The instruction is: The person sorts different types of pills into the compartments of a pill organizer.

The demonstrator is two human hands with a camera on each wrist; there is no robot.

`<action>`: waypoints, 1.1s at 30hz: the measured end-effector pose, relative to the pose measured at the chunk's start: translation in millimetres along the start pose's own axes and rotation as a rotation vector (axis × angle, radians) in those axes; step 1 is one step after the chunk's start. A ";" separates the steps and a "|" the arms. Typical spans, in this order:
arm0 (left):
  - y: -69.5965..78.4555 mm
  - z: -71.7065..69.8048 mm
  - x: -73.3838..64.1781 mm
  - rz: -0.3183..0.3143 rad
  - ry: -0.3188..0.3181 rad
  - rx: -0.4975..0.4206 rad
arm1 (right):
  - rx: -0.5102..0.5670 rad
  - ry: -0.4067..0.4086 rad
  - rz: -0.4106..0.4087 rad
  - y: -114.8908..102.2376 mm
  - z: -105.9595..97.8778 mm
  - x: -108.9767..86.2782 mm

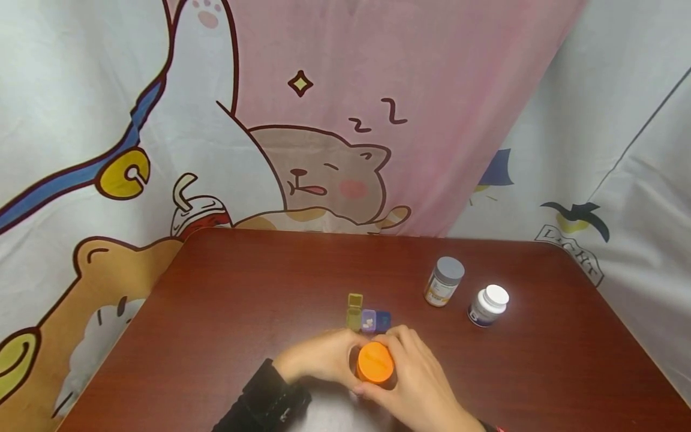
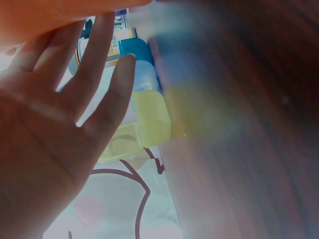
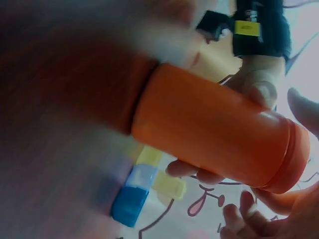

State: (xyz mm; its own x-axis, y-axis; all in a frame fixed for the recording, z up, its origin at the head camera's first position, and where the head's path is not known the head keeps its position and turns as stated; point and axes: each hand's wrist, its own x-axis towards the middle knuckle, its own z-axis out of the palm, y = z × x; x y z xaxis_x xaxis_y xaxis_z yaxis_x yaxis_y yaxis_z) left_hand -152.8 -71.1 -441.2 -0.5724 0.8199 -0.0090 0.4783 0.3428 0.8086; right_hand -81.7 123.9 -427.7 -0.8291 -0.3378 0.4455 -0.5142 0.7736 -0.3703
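Note:
An orange bottle [image 3: 214, 124] with an orange cap [image 1: 375, 362] stands upright on the table near its front. My left hand [image 1: 329, 358] grips its side from the left, thumb and fingers round the body. From the right, my right hand [image 1: 415, 378] curls its fingers and thumb round the top at the cap. Just beyond the hands lies a small pill organizer [image 1: 369, 321] with yellow, purple and blue compartments. Its yellow lid [image 1: 355, 299] is up, and small pale pieces show in the purple compartment. In the left wrist view, the lower fingers of the left hand are spread.
To the right stand a bottle with a grey cap [image 1: 445, 281] and a white bottle [image 1: 488, 305] with a white cap. The dark red-brown table [image 1: 243, 288] ends at a printed curtain [image 1: 432, 72] behind. A black band [image 1: 275, 393] wraps the left wrist.

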 end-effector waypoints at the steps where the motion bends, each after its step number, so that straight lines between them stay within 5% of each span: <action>1: -0.3 -0.1 -0.1 0.000 0.003 -0.001 | 0.025 0.000 -0.001 0.2 -0.2 0.4; 7: 0.4 -1.0 0.0 0.011 -0.003 -0.021 | 0.146 -0.045 -0.034 2.7 -6.7 4.2; 15: 0.4 -0.9 0.4 -0.001 -0.034 -0.104 | 0.286 -0.099 -0.224 19.4 -11.4 12.1; 24: -0.6 1.4 1.1 -0.003 -0.040 -0.080 | 0.478 -0.203 -0.325 31.3 -13.8 15.4; 33: 1.2 1.5 0.5 -0.009 -0.035 -0.071 | 0.495 -0.232 -0.361 28.0 -14.7 14.5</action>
State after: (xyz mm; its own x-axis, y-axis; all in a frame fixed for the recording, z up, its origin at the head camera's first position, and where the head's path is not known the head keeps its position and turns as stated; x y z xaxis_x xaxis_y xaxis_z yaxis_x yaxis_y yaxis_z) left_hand -151.5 -69.5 -441.1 -0.5521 0.8330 -0.0358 0.4244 0.3177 0.8479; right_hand -104.8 148.6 -419.6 -0.5826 -0.6802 0.4449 -0.7635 0.2703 -0.5866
